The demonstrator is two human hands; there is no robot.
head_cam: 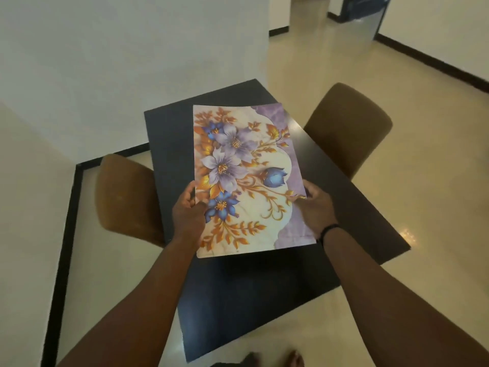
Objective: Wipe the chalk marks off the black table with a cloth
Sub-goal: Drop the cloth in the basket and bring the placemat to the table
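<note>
Over the middle of the black rectangular table [344,207], a person holds up a stiff floral placemat [246,178], cream and purple with blue and violet flowers and orange-gold leaves. Left hand [188,211] is closed on the mat's left edge, thumb pressed on the printed face, fingers curled behind. Right hand [313,207] is clamped on the right edge the same way, thumb on top, and a thin black band [329,230] circles that wrist. Both forearms reach in from the near side.

The mat is tilted, its far edge lifted and slightly curled, its near edge low over the tabletop; whether that near edge touches the surface, I cannot tell. Dark tabletop shows all round it: a strip on the left, a broad stretch on the right, and a big glossy patch on the near side. From where the mat sits, no chalk marks can be made out on the exposed surface, and the cloth is not to be seen.

A brown upholstered chair [127,197] stands tucked at the table's left side, and a second brown chair [349,128] at the far right. Shiny cream floor tiles [423,168] lie all around, with a black skirting line [436,63] along the white walls. Bare toes [295,360] peek in at the near edge.
</note>
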